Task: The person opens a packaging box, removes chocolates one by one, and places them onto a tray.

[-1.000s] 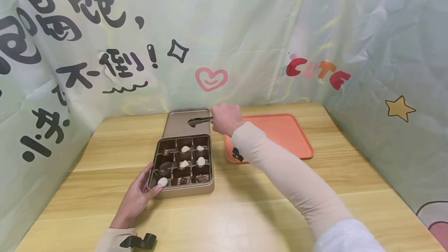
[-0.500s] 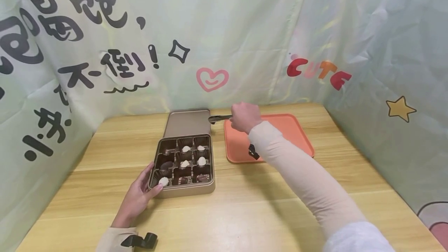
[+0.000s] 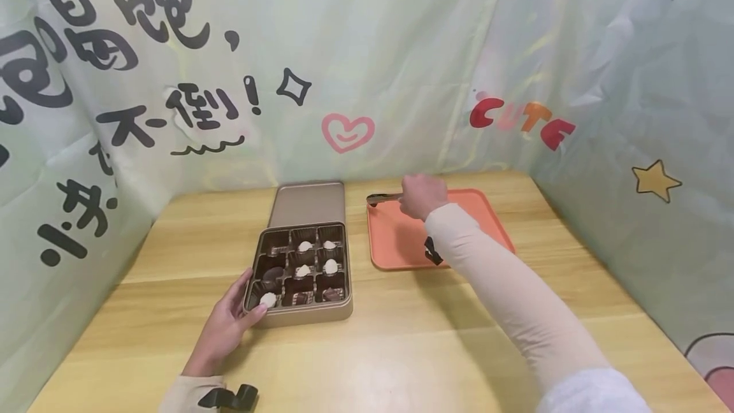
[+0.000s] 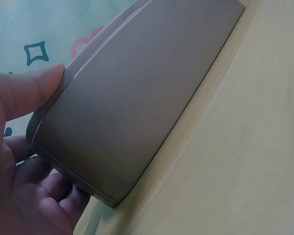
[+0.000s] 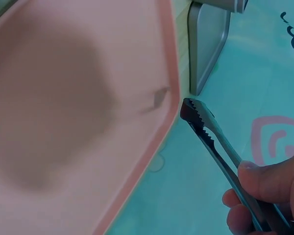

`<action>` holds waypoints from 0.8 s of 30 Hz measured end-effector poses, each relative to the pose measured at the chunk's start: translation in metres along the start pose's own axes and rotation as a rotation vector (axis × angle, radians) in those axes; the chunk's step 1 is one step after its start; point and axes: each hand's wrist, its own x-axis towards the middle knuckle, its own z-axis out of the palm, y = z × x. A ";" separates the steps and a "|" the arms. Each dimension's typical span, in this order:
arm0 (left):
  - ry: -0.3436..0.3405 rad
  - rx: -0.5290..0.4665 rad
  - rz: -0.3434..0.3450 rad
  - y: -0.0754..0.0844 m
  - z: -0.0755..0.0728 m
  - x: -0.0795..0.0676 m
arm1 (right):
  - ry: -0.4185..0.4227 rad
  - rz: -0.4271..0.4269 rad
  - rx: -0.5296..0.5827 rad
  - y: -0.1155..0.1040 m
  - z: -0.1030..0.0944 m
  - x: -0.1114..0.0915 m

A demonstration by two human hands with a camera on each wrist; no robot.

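My left hand [image 3: 226,324] grips the near left corner of a bronze metal chocolate box [image 3: 304,316], thumb on the rim and fingers along its side. In the left wrist view the box's smooth wall [image 4: 122,93] fills the middle. White and dark chocolates lie in its divided insert, among them a white chocolate [image 3: 331,266] in the right column. My right hand [image 3: 423,196] holds metal tongs [image 5: 218,152] above the tray's far left corner, tips pointing left. At the serrated tips is a dark lump; I cannot tell whether it is a chocolate.
An orange tray [image 3: 401,244] lies right of the box, with a narrow strip of table between them. Behind the box lies a flat bronze lid [image 3: 309,204]. A printed cloth [image 3: 401,50] hangs round the wooden table [image 3: 373,362].
My right hand has carried the tongs rightward, from over the lid to over the tray's far left corner. My left hand stays on the chocolate box.
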 end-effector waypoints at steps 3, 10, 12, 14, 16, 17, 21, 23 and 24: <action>0.003 0.010 0.001 0.001 0.000 0.001 | -0.007 0.013 -0.003 0.007 0.000 -0.001; -0.010 -0.001 -0.003 0.003 0.000 0.001 | -0.028 0.027 -0.011 0.019 0.006 -0.002; -0.010 -0.003 -0.002 0.004 0.000 0.001 | -0.037 0.030 -0.015 0.021 0.008 -0.003; -0.011 -0.005 -0.002 0.003 0.000 0.001 | -0.042 0.032 -0.016 0.023 0.009 -0.003; -0.012 -0.016 -0.007 0.002 0.000 0.001 | -0.047 0.031 -0.017 0.025 0.010 -0.005; -0.014 -0.020 -0.007 0.002 0.000 0.000 | -0.049 0.032 -0.018 0.025 0.010 -0.005; -0.012 -0.044 -0.006 0.000 0.001 0.000 | -0.054 0.035 -0.014 0.027 0.010 -0.007; -0.010 -0.046 0.000 0.001 0.001 0.001 | -0.057 0.039 -0.014 0.028 0.009 -0.007; -0.008 -0.047 0.001 0.001 0.001 0.001 | -0.058 0.040 -0.013 0.029 0.009 -0.007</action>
